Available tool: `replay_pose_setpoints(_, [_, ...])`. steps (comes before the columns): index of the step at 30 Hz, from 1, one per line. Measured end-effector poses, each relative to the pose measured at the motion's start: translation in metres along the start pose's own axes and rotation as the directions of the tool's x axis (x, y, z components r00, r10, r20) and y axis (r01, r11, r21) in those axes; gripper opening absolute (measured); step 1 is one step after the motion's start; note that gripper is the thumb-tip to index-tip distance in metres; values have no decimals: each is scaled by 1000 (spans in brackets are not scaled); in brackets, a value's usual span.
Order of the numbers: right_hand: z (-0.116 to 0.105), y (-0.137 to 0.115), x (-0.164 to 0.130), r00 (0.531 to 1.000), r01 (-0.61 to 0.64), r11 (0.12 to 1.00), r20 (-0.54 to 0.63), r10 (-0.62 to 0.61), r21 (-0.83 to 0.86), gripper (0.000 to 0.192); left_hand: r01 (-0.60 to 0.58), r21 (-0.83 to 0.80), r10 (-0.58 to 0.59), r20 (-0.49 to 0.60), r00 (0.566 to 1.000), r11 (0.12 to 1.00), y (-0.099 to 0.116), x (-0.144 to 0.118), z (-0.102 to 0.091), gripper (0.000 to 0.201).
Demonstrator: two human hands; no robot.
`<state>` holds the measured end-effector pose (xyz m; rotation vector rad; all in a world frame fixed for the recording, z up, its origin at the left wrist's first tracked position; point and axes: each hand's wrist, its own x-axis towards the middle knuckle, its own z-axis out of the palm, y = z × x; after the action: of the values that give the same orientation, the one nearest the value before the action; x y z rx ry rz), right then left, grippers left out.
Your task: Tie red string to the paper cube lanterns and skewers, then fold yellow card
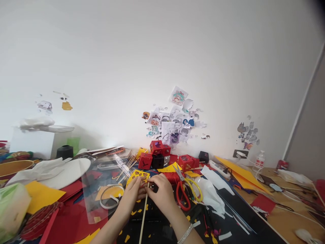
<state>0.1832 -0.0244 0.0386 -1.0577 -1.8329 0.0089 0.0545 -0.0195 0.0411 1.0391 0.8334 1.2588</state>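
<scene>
My left hand [134, 190] is closed at the lower edge of a yellow paper piece with cut-out shapes [138, 175]. Close beside it, my right hand [161, 191] pinches the upper end of a thin wooden stick [144, 217], which slants down toward me between my forearms. The fingertips of both hands nearly meet, and they hide where the stick's end and the yellow piece come together. Right of my right hand lie scissors with red and yellow handles [183, 196], blades pointing up and left, beside a bundle of red thread [170, 177].
Red cut-out paper boxes [145, 161] and a black one [157, 160] stand near the wall. A roll of clear tape [111, 196] lies left of my hands. Yellow scraps [127, 238] litter the dark work surface. A dark flat device [238, 210] and a bottle [259, 160] are at right.
</scene>
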Motion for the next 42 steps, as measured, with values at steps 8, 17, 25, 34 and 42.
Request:
replay_pose_setpoints(8, [-8, -9, 1, 997, -45, 992, 59, 52, -116, 16, -46, 154, 46, 1, 999, 987, 10, -9, 7, 49])
replay_pose_setpoints(17, [-2, -14, 1, 993, -108, 990, 61, 103, 87, 9, 8, 75, -12, 48, 999, 997, 9, -3, 0, 39])
replay_pose_setpoints(25, [-1, -17, 0, 987, -126, 884, 144, 68, 451, 11, 57, 169, -72, 89, 993, 984, 21, -2, -8, 39])
replay_pose_setpoints(34, [7, -1, 1, 983, -179, 880, 53, 174, 441, 13, -64, 294, 25, 135, 991, 954, 26, 0, -5, 30])
replay_pose_setpoints(42, [7, 0, 2, 945, -326, 821, 153, 288, 468, 13, -61, 314, 1, 188, 982, 948, 23, -1, -7, 43])
